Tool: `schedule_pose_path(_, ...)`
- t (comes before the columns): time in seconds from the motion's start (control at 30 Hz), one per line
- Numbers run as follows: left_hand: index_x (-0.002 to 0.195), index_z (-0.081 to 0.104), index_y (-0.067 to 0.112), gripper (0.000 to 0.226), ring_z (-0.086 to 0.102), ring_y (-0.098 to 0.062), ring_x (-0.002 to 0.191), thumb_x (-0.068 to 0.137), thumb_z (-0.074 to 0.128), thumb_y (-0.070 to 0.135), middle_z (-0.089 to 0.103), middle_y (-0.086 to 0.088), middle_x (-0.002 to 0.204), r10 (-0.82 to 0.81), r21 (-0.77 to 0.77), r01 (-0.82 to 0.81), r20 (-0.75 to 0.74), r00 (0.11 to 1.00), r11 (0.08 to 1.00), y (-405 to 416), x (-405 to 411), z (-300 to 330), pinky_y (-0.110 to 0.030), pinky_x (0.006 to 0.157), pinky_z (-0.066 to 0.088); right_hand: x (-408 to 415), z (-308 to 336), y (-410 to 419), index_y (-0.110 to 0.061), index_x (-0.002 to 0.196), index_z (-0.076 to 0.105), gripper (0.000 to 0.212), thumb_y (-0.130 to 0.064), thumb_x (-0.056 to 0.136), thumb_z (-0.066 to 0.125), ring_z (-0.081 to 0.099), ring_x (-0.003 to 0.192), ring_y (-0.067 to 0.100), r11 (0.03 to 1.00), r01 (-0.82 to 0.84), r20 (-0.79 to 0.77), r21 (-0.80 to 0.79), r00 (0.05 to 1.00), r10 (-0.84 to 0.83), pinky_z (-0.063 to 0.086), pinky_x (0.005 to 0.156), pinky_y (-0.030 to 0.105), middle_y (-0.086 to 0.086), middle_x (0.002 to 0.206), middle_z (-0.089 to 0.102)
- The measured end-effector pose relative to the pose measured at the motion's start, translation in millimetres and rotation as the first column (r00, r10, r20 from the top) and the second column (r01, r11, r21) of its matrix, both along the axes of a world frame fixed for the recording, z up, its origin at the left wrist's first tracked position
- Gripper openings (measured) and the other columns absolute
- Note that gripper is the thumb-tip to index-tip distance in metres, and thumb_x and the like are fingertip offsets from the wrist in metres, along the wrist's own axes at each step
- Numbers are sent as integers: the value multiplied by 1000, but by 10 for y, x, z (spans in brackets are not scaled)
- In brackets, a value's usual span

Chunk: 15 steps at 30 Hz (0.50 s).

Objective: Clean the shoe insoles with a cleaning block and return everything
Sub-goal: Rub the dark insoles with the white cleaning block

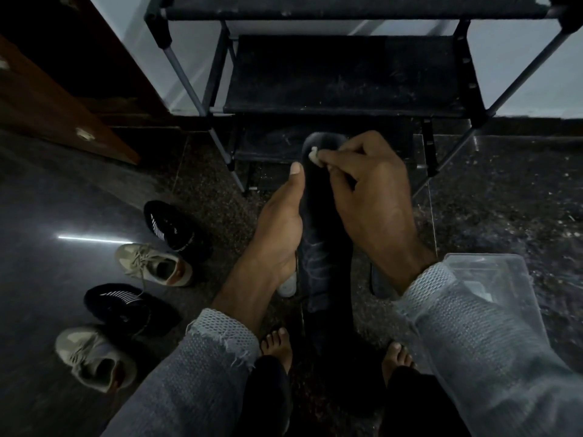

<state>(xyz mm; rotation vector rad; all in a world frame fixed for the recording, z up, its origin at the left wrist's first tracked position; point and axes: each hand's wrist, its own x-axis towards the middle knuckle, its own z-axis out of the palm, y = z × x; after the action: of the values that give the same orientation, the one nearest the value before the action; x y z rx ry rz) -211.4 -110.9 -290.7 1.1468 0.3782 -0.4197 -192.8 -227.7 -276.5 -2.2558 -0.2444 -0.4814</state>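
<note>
Most of the small cleaning block (314,156) is hidden inside the right hand (372,197). The left hand (279,222) covers the dark insole's (318,247) left edge.

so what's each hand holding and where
Left hand grips the dark insole along its left edge; right hand pinches the small pale block at its fingertips.

A long, dark grey foam shoe insole (318,222) is held lengthwise away from the person, its rounded end uppermost and faint pale markings across its lower half. A small, off-white, crumbly cleaning block (314,156) sits pressed against the insole's upper surface near that rounded end. A second dark insole (380,283) lies on the speckled floor just to the right, mostly hidden. A pale insole's end (287,287) shows beside the held one's lower left edge.
</note>
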Motion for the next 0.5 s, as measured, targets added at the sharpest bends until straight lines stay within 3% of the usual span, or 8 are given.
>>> schedule_pose_path(0.2,127,61,13,59,64,-28,113,97,35,57,66,-13,122,49,-46,-50,-26,998,998,94,26,25,-42,94,50,-108,-38,152,-6,102,74,20,-9,90,59,60,79,19,991,-136,45,6,990,135,55,66,36,9,92,61)
schedule_pose_path(0.5,128,60,10,61,64,-30,114,96,38,58,65,-14,124,78,-54,-81,-60,995,995,131,27,35,-43,96,50,-148,-108,188,-3,92,75,21,-15,91,58,60,74,20,988,-118,80,-99,989,126,53,59,32,9,89,63)
